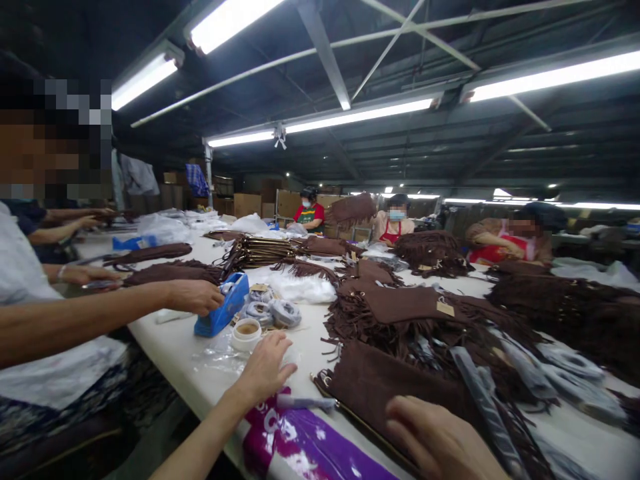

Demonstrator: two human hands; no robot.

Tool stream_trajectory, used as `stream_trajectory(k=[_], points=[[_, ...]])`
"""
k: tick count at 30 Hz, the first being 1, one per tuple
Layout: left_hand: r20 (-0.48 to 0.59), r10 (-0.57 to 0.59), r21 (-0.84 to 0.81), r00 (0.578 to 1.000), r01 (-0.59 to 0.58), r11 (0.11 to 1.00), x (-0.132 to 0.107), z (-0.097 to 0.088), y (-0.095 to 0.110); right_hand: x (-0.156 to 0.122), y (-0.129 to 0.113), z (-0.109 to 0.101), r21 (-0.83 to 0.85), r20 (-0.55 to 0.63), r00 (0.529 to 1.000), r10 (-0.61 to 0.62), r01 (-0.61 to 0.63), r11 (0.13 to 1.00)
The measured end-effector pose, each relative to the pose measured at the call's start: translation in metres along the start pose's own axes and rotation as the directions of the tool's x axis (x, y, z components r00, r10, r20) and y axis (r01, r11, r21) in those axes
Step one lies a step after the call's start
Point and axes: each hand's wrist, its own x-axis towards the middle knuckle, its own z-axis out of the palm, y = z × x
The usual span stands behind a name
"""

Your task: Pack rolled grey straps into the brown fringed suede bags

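My left hand point(266, 368) hovers by the white table's edge, fingers spread and holding nothing. Just beyond it stands a small round white tub point(246, 337) with brownish stuff inside. Below that hand lies a shiny purple plastic package point(320, 440). Over the near part of a dark brown fringed bag point(390, 380) is my right hand point(435, 433), blurred, with fingers stretched out and no object visible in it. Whether it touches the bag I cannot tell. A thin grey plastic-wrapped strip point(307, 403) lies between my hands, on the purple package.
A co-worker's hand point(197, 297) reaches from the left to a blue tape dispenser point(227, 307). Coiled straps in plastic point(285, 313) sit beside it. Brown fringed bags point(410, 303) are piled at right, with wrapped straps point(480, 387) among them. Several people sit around the table.
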Motion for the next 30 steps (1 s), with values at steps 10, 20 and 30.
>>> stream_trajectory(k=[10,20,30], points=[[-0.138,-0.269,-0.203,0.953,0.239,0.95,0.007,0.031,-0.023,0.135,-0.077,0.076,0.278,0.041,0.994,-0.098,0.083,0.957],[-0.156,-0.267,-0.28,0.951,0.216,0.935,0.005,0.031,-0.02,0.15,-0.094,0.103,0.112,0.004,0.998,-0.065,0.065,0.992],[-0.099,-0.086,-0.285,0.991,0.055,0.957,-0.001,0.029,-0.018,0.154,-0.094,0.099,-0.013,-0.003,0.997,-0.077,0.077,0.997]])
